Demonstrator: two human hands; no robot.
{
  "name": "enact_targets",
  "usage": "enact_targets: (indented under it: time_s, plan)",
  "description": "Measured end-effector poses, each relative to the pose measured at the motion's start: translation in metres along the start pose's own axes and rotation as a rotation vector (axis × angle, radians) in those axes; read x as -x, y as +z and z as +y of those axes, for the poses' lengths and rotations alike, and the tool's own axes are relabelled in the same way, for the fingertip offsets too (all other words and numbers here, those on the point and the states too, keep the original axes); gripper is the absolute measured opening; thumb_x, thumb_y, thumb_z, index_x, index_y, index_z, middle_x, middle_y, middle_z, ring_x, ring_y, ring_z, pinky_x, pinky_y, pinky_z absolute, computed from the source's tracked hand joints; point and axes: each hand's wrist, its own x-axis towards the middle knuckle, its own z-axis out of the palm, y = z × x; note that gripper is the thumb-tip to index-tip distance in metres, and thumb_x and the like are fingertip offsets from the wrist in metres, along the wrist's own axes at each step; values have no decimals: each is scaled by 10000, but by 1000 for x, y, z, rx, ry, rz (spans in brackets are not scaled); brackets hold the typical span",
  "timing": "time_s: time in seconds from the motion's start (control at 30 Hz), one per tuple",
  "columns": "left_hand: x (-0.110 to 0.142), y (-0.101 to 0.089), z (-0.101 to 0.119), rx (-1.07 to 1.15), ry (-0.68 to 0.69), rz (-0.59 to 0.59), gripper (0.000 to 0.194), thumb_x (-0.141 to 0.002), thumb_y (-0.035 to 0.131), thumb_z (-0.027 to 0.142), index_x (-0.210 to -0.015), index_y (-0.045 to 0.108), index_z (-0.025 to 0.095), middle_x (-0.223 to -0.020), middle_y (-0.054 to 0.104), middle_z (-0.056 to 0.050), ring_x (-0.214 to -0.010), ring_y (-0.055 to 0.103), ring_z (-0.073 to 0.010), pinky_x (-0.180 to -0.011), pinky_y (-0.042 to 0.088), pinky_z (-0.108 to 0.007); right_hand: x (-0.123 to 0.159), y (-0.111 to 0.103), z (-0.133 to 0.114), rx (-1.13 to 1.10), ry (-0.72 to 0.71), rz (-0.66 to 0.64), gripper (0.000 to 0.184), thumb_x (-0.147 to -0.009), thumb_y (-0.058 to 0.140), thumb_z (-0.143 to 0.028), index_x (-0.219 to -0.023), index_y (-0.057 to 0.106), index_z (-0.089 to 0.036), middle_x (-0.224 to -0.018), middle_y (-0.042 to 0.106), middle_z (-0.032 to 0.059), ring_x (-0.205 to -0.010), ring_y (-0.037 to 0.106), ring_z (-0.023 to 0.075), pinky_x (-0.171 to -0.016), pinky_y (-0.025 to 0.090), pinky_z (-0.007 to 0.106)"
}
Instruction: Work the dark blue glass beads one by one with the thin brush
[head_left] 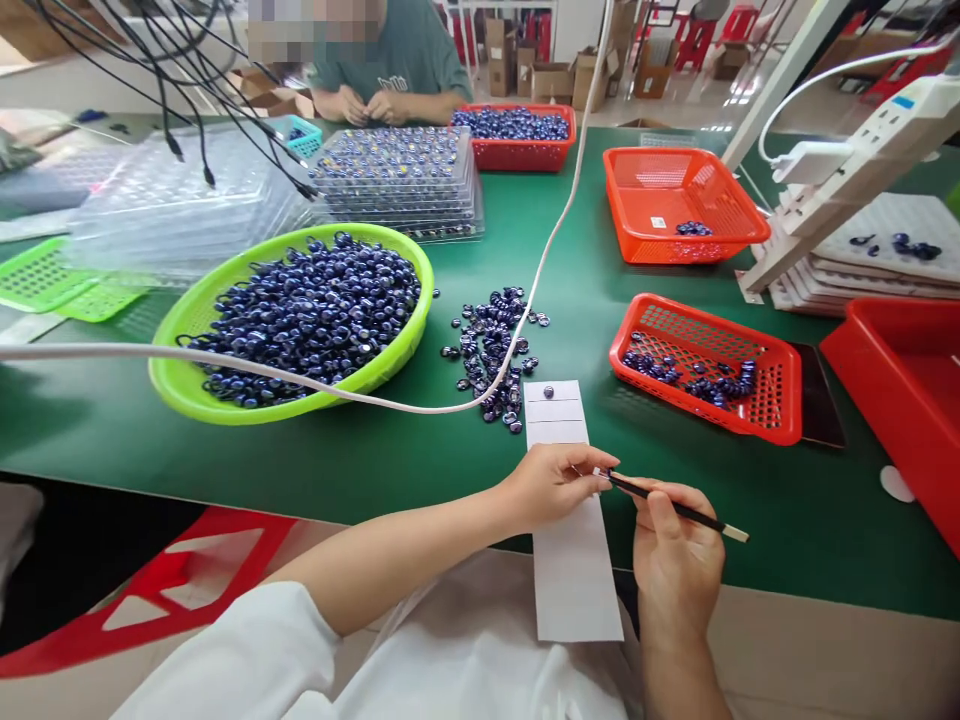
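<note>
My left hand (551,485) is closed in a pinch above a white paper strip (576,590). A tiny piece with a white spot shows at its fingertips, too small and covered to name. My right hand (679,540) is wrapped round a slim black stick-like tool (701,516) with a pale rear end. The tool's front tip meets the left fingertips. One small dark blue round piece (548,392) lies at the strip's far end, between printed lines. Just beyond the strip, a loose heap of shiny dark blue ring-like pieces (491,345) spreads over the green table (390,460).
A green basket (420,330) of blue pieces stands left. Red baskets (787,400) (622,215) sit right, beside a red bin (892,350). A white cable (551,240) crosses the table. Stacked clear trays (480,215) stand before a person (412,60). A power strip (885,130) slants at right.
</note>
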Motion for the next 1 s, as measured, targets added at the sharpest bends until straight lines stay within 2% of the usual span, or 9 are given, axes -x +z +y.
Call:
enact_targets:
  time_s: [0.2,0.4,0.5,0.6,0.67,1.0]
  plan:
    - [1,-3,3,-7,32,-35,352,-779,753,239,-1111,731,125,-913,747,-84,-792,694,-177,-757,552,-271,-1,2,2,35,13,-14,166,-794,786,-281,-854,657,-195,-868,734,29,-817,709,198,-844,568,409]
    - [0,-7,4,-144,103,-53,293,-804,725,221,-1086,734,141,-920,750,-72,-767,670,-152,-738,537,-246,-3,4,-3,46,21,-51,181,-788,791,-301,-840,658,-189,-835,740,33,-754,722,202,-784,585,389]
    - [-1,-9,5,-135,86,-42,283,-803,725,233,-1070,726,138,-866,732,-59,-752,657,-144,-733,536,-240,-4,1,-9,105,-14,7,190,-782,800,-289,-854,662,-180,-835,743,38,-714,726,203,-742,592,383]
    - [-3,-10,3,-100,64,-23,274,-815,707,242,-1066,714,132,-837,714,-57,-747,652,-148,-728,540,-248,-4,-2,-11,224,-99,124,185,-777,808,-275,-840,669,-170,-822,739,34,-626,702,163,-655,576,315]
    - [-4,-10,1,-97,62,-17,283,-817,700,251,-1072,704,127,-838,706,-59,-735,647,-147,-721,544,-255,-4,-4,-11,295,-146,158,176,-783,802,-281,-824,676,-165,-814,737,36,-588,678,141,-613,557,283]
    - [-4,-9,-3,-182,107,-5,253,-826,685,237,-1056,696,132,-844,712,-54,-745,654,-144,-719,556,-262,5,-5,-8,436,-188,112,163,-831,760,-322,-863,698,-175,-859,726,56,-621,668,144,-624,582,302]
